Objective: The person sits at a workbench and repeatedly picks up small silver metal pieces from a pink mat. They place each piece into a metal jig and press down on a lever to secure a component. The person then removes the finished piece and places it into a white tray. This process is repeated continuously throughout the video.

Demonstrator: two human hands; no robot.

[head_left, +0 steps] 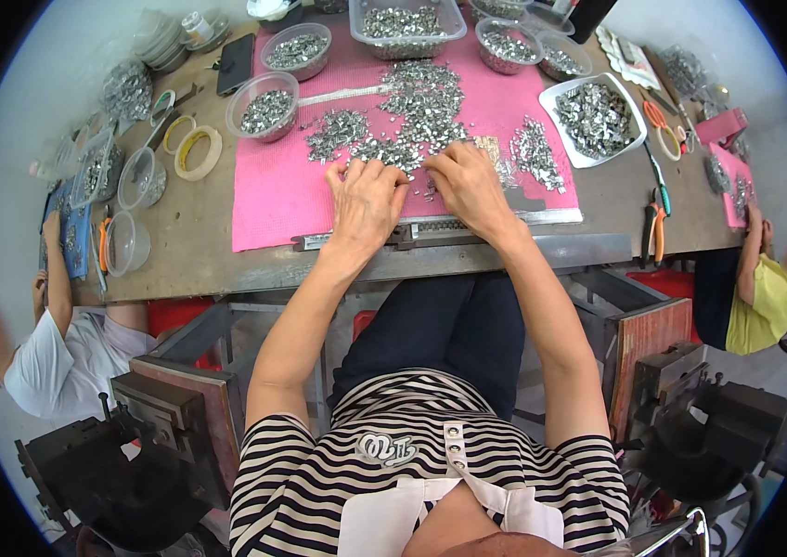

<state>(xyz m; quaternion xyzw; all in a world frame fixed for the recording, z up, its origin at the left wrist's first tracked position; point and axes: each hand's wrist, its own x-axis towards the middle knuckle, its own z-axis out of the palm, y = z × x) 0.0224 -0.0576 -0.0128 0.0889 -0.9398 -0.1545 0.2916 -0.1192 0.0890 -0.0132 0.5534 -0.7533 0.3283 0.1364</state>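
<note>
My left hand (365, 199) is closed, fingers curled down at the near edge of a spread of small silvery metal pieces (423, 104) on a pink mat (268, 190). Close by on its right, my right hand (470, 186) is closed too, thumb and fingertips pressed together over the pieces. What either hand pinches is too small and hidden to make out. Just below both hands a narrow slotted metal bar (431, 226) lies along the mat's near edge. Smaller heaps of the pieces (336, 136) lie to the left, and more pieces (536, 156) lie to the right.
A clear tub (243, 100), a large clear box (407, 45) and a white dish (637, 121) hold metal pieces around the mat. Tape rolls (199, 153) stand left; orange-handled pliers (655, 227) lie right. A person in white (78, 357) and one in yellow (765, 302) work at the sides.
</note>
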